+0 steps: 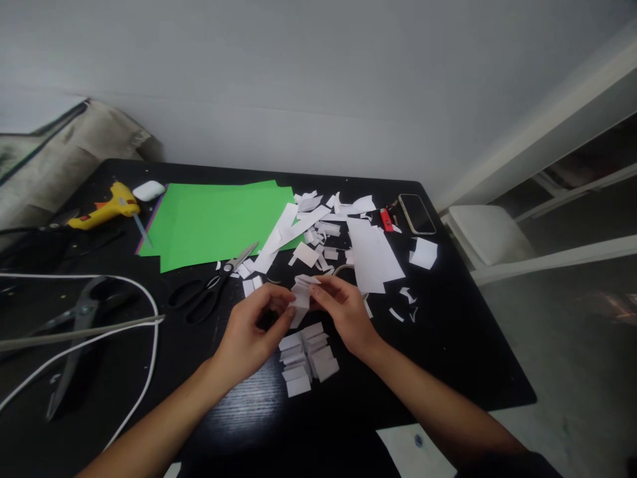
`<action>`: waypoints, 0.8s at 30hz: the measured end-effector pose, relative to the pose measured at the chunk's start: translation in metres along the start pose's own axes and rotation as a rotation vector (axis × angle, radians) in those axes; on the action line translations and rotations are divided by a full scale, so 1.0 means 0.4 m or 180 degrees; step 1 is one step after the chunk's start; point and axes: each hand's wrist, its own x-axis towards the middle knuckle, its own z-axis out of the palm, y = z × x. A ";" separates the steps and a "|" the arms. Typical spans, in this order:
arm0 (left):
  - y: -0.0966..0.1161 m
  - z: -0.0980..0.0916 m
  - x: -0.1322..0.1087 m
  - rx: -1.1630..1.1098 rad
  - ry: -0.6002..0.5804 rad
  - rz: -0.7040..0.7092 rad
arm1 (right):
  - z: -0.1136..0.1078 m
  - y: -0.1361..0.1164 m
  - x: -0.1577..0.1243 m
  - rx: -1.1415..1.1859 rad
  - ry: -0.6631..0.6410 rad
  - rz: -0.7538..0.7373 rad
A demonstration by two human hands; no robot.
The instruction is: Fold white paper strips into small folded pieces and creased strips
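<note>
A small folded piece of white paper (300, 300) is held up between both hands, over the middle of the black table. My left hand (256, 318) pinches its left side between thumb and fingers. On the other side, my right hand (343, 311) grips its upper right edge, the thumb resting on the front. Just below them lies a group of folded white paper pieces (298, 382), set close together in two columns. Black-handled scissors (212, 282) rest to the left, blades partly over a green sheet (219, 222).
White paper scraps (323, 232) and a larger white sheet (374, 255) lie behind my hands. A yellow glue gun (112, 207) sits back left, with a white cable (149, 358) looping nearer. A red lighter (386, 220) and a phone (417, 214) are at the back right.
</note>
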 end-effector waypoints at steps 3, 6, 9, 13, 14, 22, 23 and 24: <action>0.004 0.003 0.002 -0.0067 0.0067 0.0019 | 0.001 -0.001 -0.001 -0.0023 -0.0071 -0.0012; 0.003 0.006 0.001 -0.0193 0.0129 0.0029 | 0.001 -0.001 -0.002 -0.0135 -0.0150 -0.0038; -0.002 0.009 -0.001 -0.0261 0.0179 0.0012 | 0.000 -0.001 -0.002 -0.0181 -0.0159 -0.0051; -0.006 0.009 0.000 -0.0328 0.0231 -0.0010 | 0.001 0.001 -0.002 -0.0206 -0.0166 -0.0109; -0.006 0.009 0.001 -0.0344 0.0262 -0.0016 | 0.002 0.002 -0.003 -0.0224 -0.0162 -0.0128; -0.005 0.009 0.008 -0.0251 0.0528 -0.0290 | 0.006 0.003 -0.012 -0.0399 -0.0451 -0.0164; -0.005 0.008 0.008 -0.0237 0.0533 -0.0303 | 0.006 0.003 -0.013 -0.0397 -0.0467 -0.0167; -0.005 0.008 0.007 -0.0228 0.0535 -0.0310 | 0.006 0.003 -0.013 -0.0395 -0.0465 -0.0174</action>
